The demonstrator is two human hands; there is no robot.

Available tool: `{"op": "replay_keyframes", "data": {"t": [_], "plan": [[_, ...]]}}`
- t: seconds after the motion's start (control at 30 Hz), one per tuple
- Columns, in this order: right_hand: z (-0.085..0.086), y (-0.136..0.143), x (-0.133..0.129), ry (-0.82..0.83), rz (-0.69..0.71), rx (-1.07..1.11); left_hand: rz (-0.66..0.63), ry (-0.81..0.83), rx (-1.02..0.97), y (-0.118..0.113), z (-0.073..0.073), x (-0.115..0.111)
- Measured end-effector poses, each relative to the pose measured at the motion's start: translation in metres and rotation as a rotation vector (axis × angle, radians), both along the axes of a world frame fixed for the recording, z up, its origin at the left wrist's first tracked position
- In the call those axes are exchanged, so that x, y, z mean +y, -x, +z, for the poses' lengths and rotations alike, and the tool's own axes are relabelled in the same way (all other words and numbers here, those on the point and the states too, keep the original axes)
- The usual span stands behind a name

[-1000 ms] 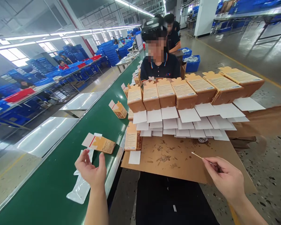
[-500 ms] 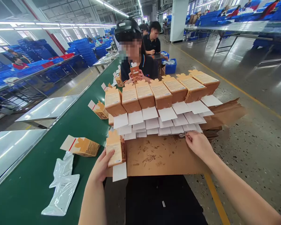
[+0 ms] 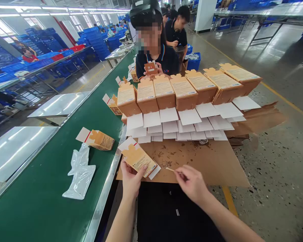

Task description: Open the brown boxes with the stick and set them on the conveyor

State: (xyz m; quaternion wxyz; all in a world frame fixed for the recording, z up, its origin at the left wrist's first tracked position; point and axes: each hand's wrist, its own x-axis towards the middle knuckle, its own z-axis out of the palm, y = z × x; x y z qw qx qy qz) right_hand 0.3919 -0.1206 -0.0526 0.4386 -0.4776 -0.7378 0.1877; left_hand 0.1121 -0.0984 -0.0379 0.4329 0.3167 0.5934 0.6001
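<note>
My left hand (image 3: 131,178) grips an orange-and-white carton (image 3: 138,157) by its lower part, thumb across the printed face. The carton is tilted, with a white flap out at each end and a red strip near the upper one. To its right, my right hand (image 3: 192,183) pinches a short, thin, pale stick (image 3: 170,169), perhaps a cotton swab, whose tip points at the carton but stays apart from it. Beneath both hands lies a brown cardboard sheet (image 3: 217,168) with dark smudges. Behind it stand stacked rows of similar cartons (image 3: 184,92), white flaps toward me.
On the green belt (image 3: 40,208) at left lie another carton (image 3: 101,139) and clear plastic packaging (image 3: 82,171). A small shiny item (image 3: 203,142) sits by the stack's flaps. Across from me a co-worker (image 3: 151,50) holds a carton (image 3: 150,68). Brown paper (image 3: 260,119) sticks out at right.
My right hand has come back from the stack's edge toward the middle, now with the pale stick. My left hand has lifted and tilted the carton, moving it right. The view has shifted.
</note>
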Motion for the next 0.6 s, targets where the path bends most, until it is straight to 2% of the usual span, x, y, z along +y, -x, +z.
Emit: {"op": "replay_keyframes", "data": {"t": [0.1, 0.2, 0.33, 0.5, 0.6], "plan": [[-0.013, 0.045, -0.006, 0.026, 0.057, -0.017, -0.008, 0.004, 0.052, -0.001, -0.009, 0.006], [-0.022, 0.062, -0.004, 0.050, 0.071, -0.060, -0.007, 0.009, 0.086, 0.000, -0.019, 0.007], [-0.026, 0.059, 0.003, 0.044, 0.082, -0.095, 0.016, 0.019, 0.088, 0.002, -0.022, 0.005], [-0.020, 0.037, 0.004, 0.033, 0.027, 0.021, -0.076, 0.063, 0.127, -0.001, -0.021, -0.004], [-0.014, 0.022, -0.002, 0.045, -0.030, 0.064, 0.001, -0.011, 0.235, -0.008, -0.029, -0.010]]}}
